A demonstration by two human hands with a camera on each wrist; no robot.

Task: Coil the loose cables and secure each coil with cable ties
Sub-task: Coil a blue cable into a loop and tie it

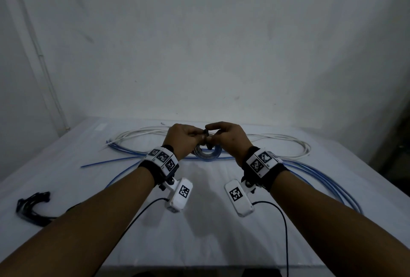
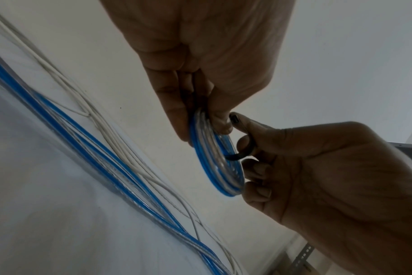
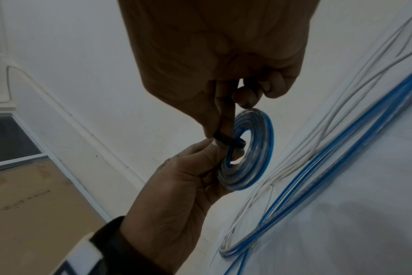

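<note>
Both hands [image 1: 206, 139] pinching black cable tie [image 3: 228, 142] looped through blue coil [image 3: 247, 150], tie ends hidden behind fingertips [image 2: 223, 124].

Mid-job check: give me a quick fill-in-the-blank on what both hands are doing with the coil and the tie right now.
1. The left hand grips the small ____ and clear coil.
2. The black cable tie passes through the coil's ____.
3. The right hand pinches the ____.
4. The spare cable ties lie on the table near the ____ forearm.

Missing words: blue; centre hole; cable tie; left
</note>
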